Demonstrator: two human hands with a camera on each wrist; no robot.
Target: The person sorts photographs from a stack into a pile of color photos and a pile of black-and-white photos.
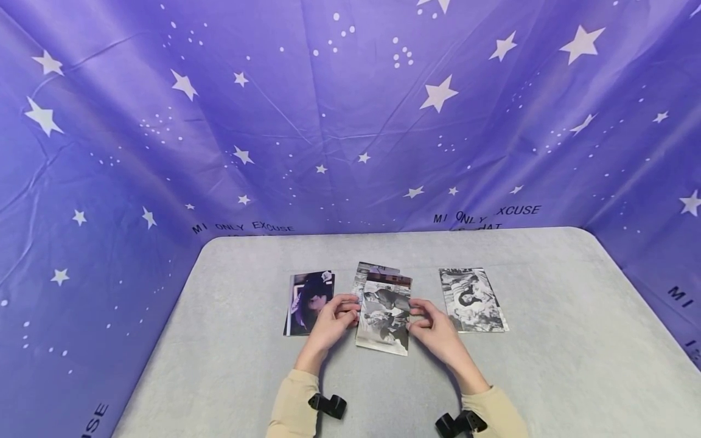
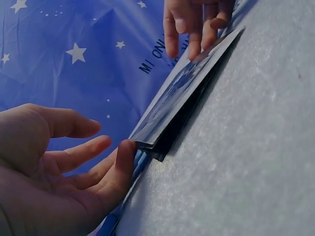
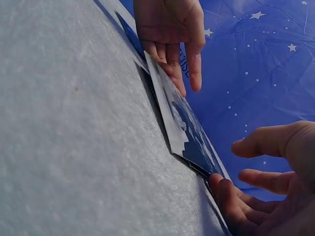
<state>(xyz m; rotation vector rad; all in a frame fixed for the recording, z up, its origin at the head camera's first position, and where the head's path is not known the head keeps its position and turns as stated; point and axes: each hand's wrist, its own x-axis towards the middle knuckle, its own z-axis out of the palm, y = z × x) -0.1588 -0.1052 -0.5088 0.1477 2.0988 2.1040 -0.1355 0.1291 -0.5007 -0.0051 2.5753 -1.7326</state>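
In the head view, a black-and-white picture card (image 1: 386, 313) lies between the hands, over other cards (image 1: 362, 277) that stick out behind it at the upper left. The left hand (image 1: 330, 325) touches its left edge and the right hand (image 1: 439, 331) its right edge. From the left wrist, the fingertips of the left hand (image 2: 69, 169) meet a corner of the card (image 2: 184, 91), thumb apart. In the right wrist view, relaxed fingers of the right hand (image 3: 273, 179) touch the near corner of the card (image 3: 179, 118), which lies slightly raised over darker cards.
A purple-toned picture stack (image 1: 313, 303) lies to the left and a black-and-white one (image 1: 473, 301) to the right on the grey table (image 1: 564, 340). A blue-purple curtain (image 1: 328, 109) with white stars hangs behind the table and at its sides.
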